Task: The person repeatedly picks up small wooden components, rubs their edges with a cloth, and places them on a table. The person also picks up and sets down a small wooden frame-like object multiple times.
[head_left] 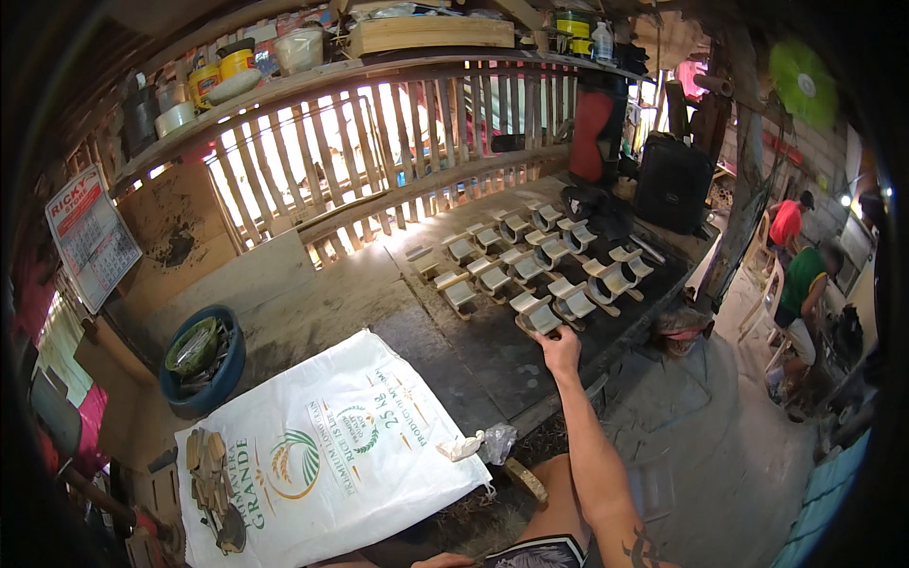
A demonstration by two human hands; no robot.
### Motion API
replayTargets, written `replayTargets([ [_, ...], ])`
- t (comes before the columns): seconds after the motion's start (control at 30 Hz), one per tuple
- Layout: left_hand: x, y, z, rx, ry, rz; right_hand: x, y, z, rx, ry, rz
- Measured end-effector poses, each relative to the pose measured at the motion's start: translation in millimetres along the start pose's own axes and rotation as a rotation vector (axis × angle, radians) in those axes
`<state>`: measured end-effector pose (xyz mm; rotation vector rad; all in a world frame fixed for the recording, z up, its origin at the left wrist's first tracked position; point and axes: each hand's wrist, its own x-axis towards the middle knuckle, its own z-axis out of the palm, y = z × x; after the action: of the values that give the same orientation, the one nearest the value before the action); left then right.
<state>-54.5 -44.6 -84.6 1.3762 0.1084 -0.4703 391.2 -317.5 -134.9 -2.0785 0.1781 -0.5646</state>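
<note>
My right hand (561,348) reaches to the near row of curved, pale half-pipe pieces. Its fingers are closed at the near edge of one curved half-pipe piece (536,316), which rests on the dark table top (511,369). Behind and to the right, several similar pieces (571,299) stand in rows, each a trough on narrow strips; they look like bamboo or wood. At the bottom edge just a sliver of my left hand (443,561) shows by my lap, its fingers hidden.
A white woven sack (379,454) covers the table's near left, with a pile of wooden strips (213,478) on it. A blue basin (227,374) stands behind. A black speaker-like case (674,180) is at the far right. Two people (805,293) are beyond, right.
</note>
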Motion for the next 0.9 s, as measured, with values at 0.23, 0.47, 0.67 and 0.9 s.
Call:
replayTargets([
  [0.23, 6.5, -12.2, -11.6, -0.047, 0.011, 0.12, 0.5, -0.5, -3.0, 0.127, -0.049, 0.132],
  [0.47, 2.6, -9.1, -41.7, 0.304, -0.008, 0.219, -42.7, -19.1, -43.6, 0.109, 0.026, -0.047],
  [0.67, -21.7, 10.6, -70.5, 0.053, 0.222, 0.069, -159.3, -82.9, -69.0, 0.132, -0.61, -0.245],
  [0.9, -79.3, 20.8, -186.5, 0.862, 1.121, 0.3, -210.2, -115.7, -51.7, -0.294, -0.709, -0.601],
])
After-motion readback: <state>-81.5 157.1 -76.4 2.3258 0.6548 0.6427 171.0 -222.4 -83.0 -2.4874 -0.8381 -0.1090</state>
